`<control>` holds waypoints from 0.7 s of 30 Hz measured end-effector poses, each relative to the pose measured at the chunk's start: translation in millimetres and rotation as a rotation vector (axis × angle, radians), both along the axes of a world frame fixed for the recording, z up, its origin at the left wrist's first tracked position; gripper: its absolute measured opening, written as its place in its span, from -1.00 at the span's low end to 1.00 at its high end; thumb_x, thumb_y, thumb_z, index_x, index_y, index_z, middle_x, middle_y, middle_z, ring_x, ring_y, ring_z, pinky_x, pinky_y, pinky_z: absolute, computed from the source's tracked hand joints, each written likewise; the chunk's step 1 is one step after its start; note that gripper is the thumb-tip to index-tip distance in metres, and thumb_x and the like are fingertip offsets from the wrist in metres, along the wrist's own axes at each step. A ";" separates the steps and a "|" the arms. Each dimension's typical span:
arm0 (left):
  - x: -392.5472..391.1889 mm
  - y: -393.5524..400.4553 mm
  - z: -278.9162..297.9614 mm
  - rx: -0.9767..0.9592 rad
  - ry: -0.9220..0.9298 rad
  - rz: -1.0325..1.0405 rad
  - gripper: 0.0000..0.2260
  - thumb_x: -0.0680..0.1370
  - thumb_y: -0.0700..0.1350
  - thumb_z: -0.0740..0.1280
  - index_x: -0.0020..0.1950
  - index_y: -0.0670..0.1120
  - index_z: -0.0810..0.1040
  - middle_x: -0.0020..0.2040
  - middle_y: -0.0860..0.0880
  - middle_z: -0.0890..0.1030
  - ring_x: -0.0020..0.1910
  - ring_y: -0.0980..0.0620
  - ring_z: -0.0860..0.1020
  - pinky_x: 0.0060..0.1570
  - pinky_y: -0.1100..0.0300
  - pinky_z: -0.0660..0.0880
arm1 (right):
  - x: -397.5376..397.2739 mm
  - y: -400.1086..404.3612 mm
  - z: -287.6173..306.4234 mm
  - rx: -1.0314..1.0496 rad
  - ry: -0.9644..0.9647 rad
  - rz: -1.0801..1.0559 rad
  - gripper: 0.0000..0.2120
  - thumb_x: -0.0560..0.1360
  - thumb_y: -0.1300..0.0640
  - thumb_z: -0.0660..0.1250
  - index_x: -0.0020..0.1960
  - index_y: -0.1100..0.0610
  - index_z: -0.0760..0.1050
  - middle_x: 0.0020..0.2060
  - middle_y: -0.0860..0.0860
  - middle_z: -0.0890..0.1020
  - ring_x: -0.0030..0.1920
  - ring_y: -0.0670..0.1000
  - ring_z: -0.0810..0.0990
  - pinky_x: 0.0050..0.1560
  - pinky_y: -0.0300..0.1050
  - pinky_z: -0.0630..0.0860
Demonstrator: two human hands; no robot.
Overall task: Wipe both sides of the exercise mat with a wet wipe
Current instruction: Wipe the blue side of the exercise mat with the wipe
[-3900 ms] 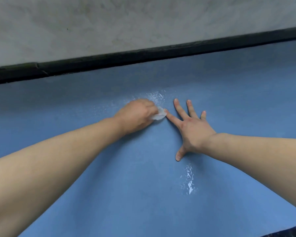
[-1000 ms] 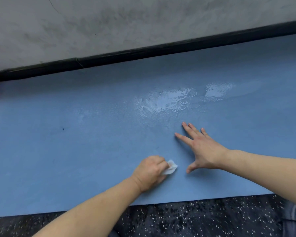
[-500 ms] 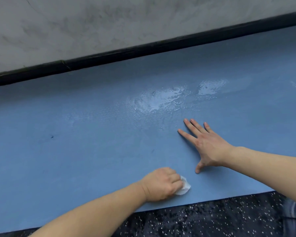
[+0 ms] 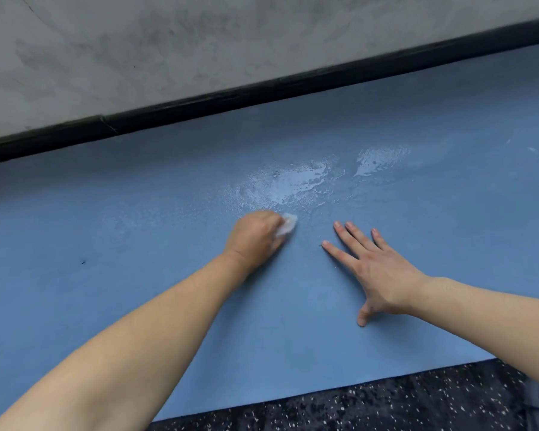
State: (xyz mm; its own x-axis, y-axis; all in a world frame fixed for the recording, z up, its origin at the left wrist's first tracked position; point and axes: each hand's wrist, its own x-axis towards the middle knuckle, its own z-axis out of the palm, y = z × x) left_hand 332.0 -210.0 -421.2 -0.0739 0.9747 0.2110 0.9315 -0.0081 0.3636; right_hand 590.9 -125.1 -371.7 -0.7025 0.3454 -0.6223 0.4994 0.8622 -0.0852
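A: Two hands on flat blue foam exercise mat (image 4: 137, 306); left hand (image 4: 255, 241) curled round crumpled white wet wipe (image 4: 287, 224), right hand (image 4: 377, 272) splayed flat, holding nothing.

B: Risk?

A: Right palm could slip toward wet glossy patch (image 4: 293, 181).

I saw a plain mid-blue foam exercise mat (image 4: 106, 306), unpatterned but for a pale, glossy wet patch (image 4: 290, 181) and one tiny dark speck (image 4: 82, 262). The crumpled wet wipe (image 4: 287, 224) was white. Beyond the mat ran a black baseboard strip (image 4: 262, 91) under a mottled grey concrete wall (image 4: 199, 42), and the near rubber floor (image 4: 386, 405) was black flecked with white.
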 end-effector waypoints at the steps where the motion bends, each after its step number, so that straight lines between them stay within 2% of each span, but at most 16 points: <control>1: -3.4 -0.7 -2.4 -0.012 -0.029 0.021 -0.70 0.54 0.07 0.19 -0.19 -0.11 0.55 -0.27 -0.11 0.56 -0.31 -0.19 0.57 -0.40 0.10 0.44 | -0.3 -0.2 0.6 -0.001 -0.002 0.004 0.55 0.14 -0.44 0.59 0.53 -0.12 -0.62 0.56 0.11 -0.56 0.60 0.14 -0.51 0.63 0.25 -0.30; 2: 2.3 -3.0 -3.1 -0.014 -0.060 -0.076 -0.72 0.55 0.06 0.21 -0.18 -0.12 0.55 -0.26 -0.11 0.56 -0.31 -0.18 0.56 -0.40 0.11 0.43 | -0.9 -0.4 1.2 -0.003 -0.004 0.006 0.55 0.15 -0.43 0.60 0.53 -0.11 -0.61 0.56 0.12 -0.57 0.60 0.14 -0.51 0.62 0.26 -0.30; 4: 21.2 -7.0 -6.5 -0.046 -0.001 -0.423 -0.77 0.59 0.01 0.29 -0.14 -0.12 0.55 -0.25 -0.11 0.54 -0.29 -0.16 0.50 -0.38 0.10 0.40 | -1.0 -1.0 1.5 -0.012 -0.008 0.000 0.55 0.15 -0.42 0.61 0.57 -0.10 -0.58 0.56 0.12 -0.57 0.60 0.15 -0.52 0.62 0.27 -0.31; 5: 16.6 -0.5 -5.5 -0.077 0.039 -0.521 -0.80 0.59 0.00 0.33 -0.13 -0.11 0.55 -0.24 -0.10 0.53 -0.28 -0.15 0.48 -0.36 0.09 0.38 | -0.8 -0.8 1.9 -0.013 -0.011 -0.005 0.55 0.15 -0.41 0.61 0.59 -0.09 -0.56 0.55 0.12 -0.58 0.59 0.15 -0.53 0.62 0.27 -0.32; 6: 5.0 9.1 -4.2 -0.097 0.077 -0.499 -0.80 0.59 0.00 0.35 -0.14 -0.09 0.53 -0.26 -0.10 0.52 -0.28 -0.15 0.48 -0.36 0.08 0.38 | -0.7 -0.3 2.5 -0.014 -0.018 -0.007 0.55 0.15 -0.41 0.61 0.58 -0.10 -0.56 0.56 0.12 -0.58 0.59 0.15 -0.53 0.62 0.27 -0.31; 7: -8.9 21.3 -3.4 -0.088 0.097 -0.350 -0.79 0.59 0.01 0.36 -0.18 -0.08 0.51 -0.27 -0.10 0.52 -0.29 -0.17 0.49 -0.37 0.08 0.38 | -0.7 -0.2 3.4 -0.017 -0.029 -0.006 0.55 0.16 -0.42 0.61 0.57 -0.10 -0.58 0.56 0.12 -0.58 0.59 0.15 -0.53 0.63 0.28 -0.31; 9: -41.7 43.9 3.5 -0.069 0.062 0.102 -0.81 0.56 -0.03 0.37 -0.19 -0.09 0.53 -0.26 -0.11 0.56 -0.25 -0.21 0.56 -0.34 0.06 0.42 | -1.1 -1.3 5.5 -0.028 -0.040 -0.007 0.54 0.17 -0.42 0.60 0.55 -0.11 -0.60 0.55 0.12 -0.58 0.59 0.14 -0.53 0.63 0.28 -0.30; 10: -49.5 47.4 3.7 -0.082 0.015 0.241 -0.85 0.54 -0.06 0.38 -0.16 -0.11 0.56 -0.23 -0.12 0.59 -0.22 -0.22 0.58 -0.30 0.06 0.44 | -1.6 -2.1 6.4 -0.031 -0.039 -0.010 0.53 0.18 -0.41 0.60 0.56 -0.11 -0.58 0.56 0.11 -0.57 0.60 0.14 -0.52 0.64 0.27 -0.28; 11: -47.3 47.1 1.2 -0.067 -0.015 0.251 -0.88 0.51 -0.09 0.40 -0.14 -0.13 0.59 -0.21 -0.13 0.61 -0.22 -0.22 0.59 -0.29 0.07 0.46 | -3.1 -2.4 7.8 -0.038 -0.034 -0.014 0.51 0.20 -0.40 0.59 0.60 -0.10 -0.54 0.58 0.11 -0.55 0.61 0.13 -0.50 0.65 0.26 -0.26; 12: -37.3 46.3 -0.5 -0.057 -0.040 0.138 -0.88 0.50 -0.10 0.40 -0.13 -0.14 0.59 -0.20 -0.13 0.61 -0.22 -0.21 0.59 -0.30 0.09 0.46 | -5.8 -2.0 10.1 -0.055 -0.024 -0.025 0.46 0.23 -0.39 0.59 0.65 -0.10 -0.45 0.60 0.10 -0.50 0.63 0.12 -0.45 0.66 0.23 -0.21; 14: -14.3 38.9 -5.4 -0.117 -0.003 -0.273 -0.82 0.54 -0.02 0.32 -0.11 -0.13 0.56 -0.20 -0.10 0.58 -0.23 -0.15 0.53 -0.32 0.13 0.41 | -16.2 3.7 18.8 -0.090 0.033 -0.081 0.32 0.29 -0.38 0.58 0.70 -0.11 -0.23 0.66 0.07 -0.36 0.68 0.09 -0.30 0.68 0.16 -0.10; 15: -19.4 40.5 -7.2 -0.150 0.027 -0.405 -0.78 0.55 0.02 0.28 -0.11 -0.13 0.55 -0.20 -0.08 0.56 -0.23 -0.13 0.51 -0.33 0.13 0.38 | -23.8 10.4 24.5 -0.087 0.069 -0.113 0.27 0.30 -0.40 0.56 0.71 -0.11 -0.16 0.68 0.05 -0.31 0.69 0.09 -0.23 0.68 0.15 -0.05; 16: -30.7 47.7 -4.1 -0.152 0.066 -0.416 -0.74 0.57 0.05 0.25 -0.12 -0.12 0.55 -0.21 -0.08 0.56 -0.24 -0.13 0.51 -0.34 0.12 0.38 | -32.8 20.9 29.9 -0.065 0.098 -0.141 0.26 0.29 -0.43 0.55 0.71 -0.12 -0.15 0.69 0.04 -0.28 0.70 0.10 -0.20 0.67 0.17 -0.03; 18: -62.8 68.8 3.4 -0.109 0.112 -0.142 -0.69 0.56 0.09 0.21 -0.14 -0.12 0.57 -0.22 -0.10 0.59 -0.22 -0.17 0.56 -0.31 0.09 0.44 | -53.1 51.0 36.2 0.007 0.127 -0.199 0.34 0.24 -0.50 0.53 0.70 -0.14 -0.22 0.69 0.04 -0.28 0.70 0.15 -0.18 0.65 0.27 0.01; 20: -85.0 78.2 5.5 -0.106 0.072 0.199 -0.77 0.54 0.01 0.27 -0.14 -0.12 0.58 -0.20 -0.12 0.61 -0.18 -0.21 0.58 -0.25 0.06 0.43 | -72.1 83.3 36.0 0.052 0.119 -0.285 0.44 0.14 -0.58 0.51 0.69 -0.17 -0.31 0.68 0.05 -0.31 0.69 0.20 -0.21 0.61 0.39 0.05; 21: -80.7 76.8 4.0 -0.091 0.030 0.232 -0.82 0.52 -0.04 0.29 -0.15 -0.12 0.57 -0.21 -0.12 0.61 -0.19 -0.22 0.58 -0.25 0.07 0.41 | -80.8 96.7 33.7 0.053 0.100 -0.325 0.49 0.08 -0.60 0.51 0.67 -0.20 -0.35 0.67 0.04 -0.34 0.68 0.23 -0.23 0.59 0.44 0.05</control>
State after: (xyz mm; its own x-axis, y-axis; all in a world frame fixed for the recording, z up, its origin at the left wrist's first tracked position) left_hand 251.3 -133.2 -417.2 -0.2932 0.9474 0.1286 0.9149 0.2390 0.3252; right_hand 510.1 -28.4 -338.0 -0.6069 0.5912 -0.5312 0.7400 0.6641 -0.1065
